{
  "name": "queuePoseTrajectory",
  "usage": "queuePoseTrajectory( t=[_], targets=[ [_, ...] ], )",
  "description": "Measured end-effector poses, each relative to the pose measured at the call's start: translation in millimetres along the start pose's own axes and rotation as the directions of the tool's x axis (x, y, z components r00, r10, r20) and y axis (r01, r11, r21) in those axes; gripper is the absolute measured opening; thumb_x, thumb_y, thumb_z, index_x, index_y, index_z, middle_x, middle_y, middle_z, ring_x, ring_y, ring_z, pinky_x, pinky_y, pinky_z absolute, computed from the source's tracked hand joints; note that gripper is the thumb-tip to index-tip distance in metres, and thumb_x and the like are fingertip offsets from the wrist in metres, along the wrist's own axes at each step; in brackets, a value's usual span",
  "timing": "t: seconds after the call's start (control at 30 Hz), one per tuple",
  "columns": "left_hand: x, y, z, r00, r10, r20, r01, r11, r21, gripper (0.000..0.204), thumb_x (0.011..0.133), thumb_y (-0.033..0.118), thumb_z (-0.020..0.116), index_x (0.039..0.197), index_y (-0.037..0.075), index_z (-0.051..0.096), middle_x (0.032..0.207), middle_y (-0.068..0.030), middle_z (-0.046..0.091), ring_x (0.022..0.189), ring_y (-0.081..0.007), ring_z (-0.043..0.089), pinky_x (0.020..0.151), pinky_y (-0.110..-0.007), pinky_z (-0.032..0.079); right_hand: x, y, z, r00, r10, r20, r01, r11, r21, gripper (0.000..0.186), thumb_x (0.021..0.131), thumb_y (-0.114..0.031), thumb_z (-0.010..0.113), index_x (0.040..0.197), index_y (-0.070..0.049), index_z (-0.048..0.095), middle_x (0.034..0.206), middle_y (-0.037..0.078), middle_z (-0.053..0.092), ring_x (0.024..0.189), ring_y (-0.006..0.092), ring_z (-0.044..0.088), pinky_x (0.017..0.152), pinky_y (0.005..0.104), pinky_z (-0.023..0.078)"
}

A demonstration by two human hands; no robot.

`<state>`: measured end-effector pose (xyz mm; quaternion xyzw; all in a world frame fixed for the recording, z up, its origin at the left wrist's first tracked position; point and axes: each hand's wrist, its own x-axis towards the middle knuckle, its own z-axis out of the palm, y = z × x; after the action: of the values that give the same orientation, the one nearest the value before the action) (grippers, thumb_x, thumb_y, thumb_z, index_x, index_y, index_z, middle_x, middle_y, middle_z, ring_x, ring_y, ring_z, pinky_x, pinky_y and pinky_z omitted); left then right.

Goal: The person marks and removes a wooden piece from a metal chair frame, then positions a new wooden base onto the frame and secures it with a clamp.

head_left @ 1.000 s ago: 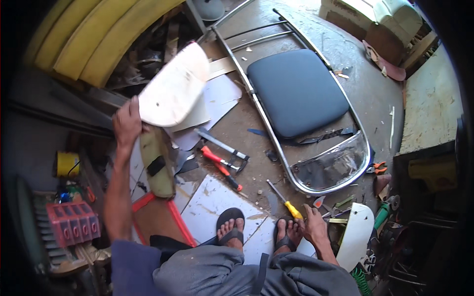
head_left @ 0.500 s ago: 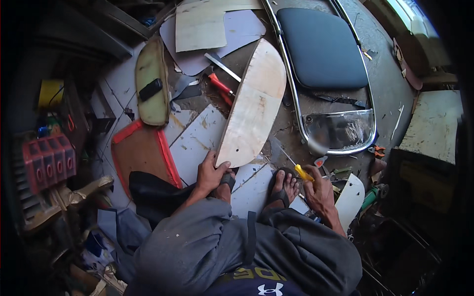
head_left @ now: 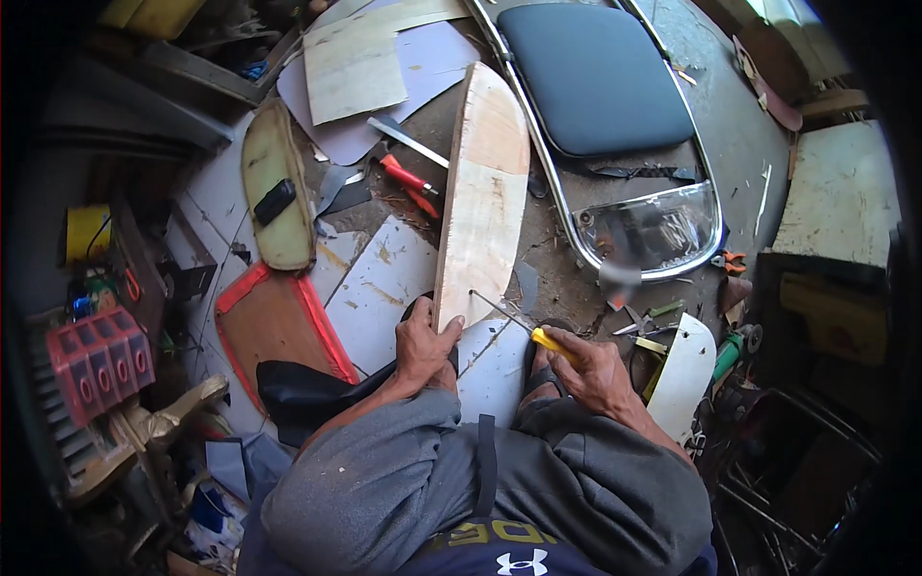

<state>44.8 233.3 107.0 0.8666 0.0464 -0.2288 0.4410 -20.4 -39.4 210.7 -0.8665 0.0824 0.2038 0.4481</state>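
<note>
A long wooden board (head_left: pixel 487 197) with one curved side stands tilted in front of me. My left hand (head_left: pixel 426 343) grips its near lower corner, thumb on the face and fingers behind the edge. In my right hand (head_left: pixel 593 372) is a screwdriver (head_left: pixel 550 343) with a yellow handle, held in closed fingers. The thin shaft points up and left, and its tip meets the small dark hole near the board's lower end. Whether the tip is inside the hole I cannot tell.
Beyond the board lie a red-handled tool (head_left: pixel 408 180) and a chrome chair frame (head_left: pixel 577 213) with a dark padded seat (head_left: pixel 595 82). To the left are a red-edged brown panel (head_left: pixel 279 331) and a worn pad (head_left: pixel 277 182) bearing a black object (head_left: pixel 276 202). Pliers (head_left: pixel 634 324) lie at right.
The screwdriver has moved left, from clear of the board to its hole. The board has turned a little more upright in my left hand. The view has shifted slightly.
</note>
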Motion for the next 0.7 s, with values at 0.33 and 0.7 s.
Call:
queuePoseTrajectory(
  t=[0.33, 0.7],
  targets=[
    [2.5, 9.4, 1.3, 1.0, -0.002, 0.017, 0.002, 1.0, 0.028, 0.04, 0.08, 0.03, 0.076, 0.1, 0.002, 0.056, 0.086, -0.0225, 0.07, 0.083, -0.0408, 0.07, 0.074, -0.046, 0.055, -5.3, -6.5, -2.4, 1.0, -0.03, 0.01, 0.03, 0.998, -0.05, 0.039, 0.089, -0.02, 0.066, 0.125, -0.007, 0.066, 0.076, 0.023, 0.067, 0.065, 0.0365, 0.069, 0.065, 0.0421, 0.056],
    [12.4, 13.1, -1.5, 0.983, -0.053, 0.174, 0.055, 0.998, -0.01, 0.04, 0.085, 0.023, 0.072, 0.108, -0.003, 0.052, 0.081, -0.0179, 0.071, 0.061, -0.0236, 0.072, 0.062, -0.036, 0.057, 32.7, -35.7, -32.3, 0.951, -0.046, 0.307, 0.203, 0.841, -0.501, 0.043, 0.095, -0.026, 0.057, 0.13, -0.002, 0.058, 0.067, 0.016, 0.06, 0.063, 0.0269, 0.065, 0.055, 0.0424, 0.049]
  ],
)
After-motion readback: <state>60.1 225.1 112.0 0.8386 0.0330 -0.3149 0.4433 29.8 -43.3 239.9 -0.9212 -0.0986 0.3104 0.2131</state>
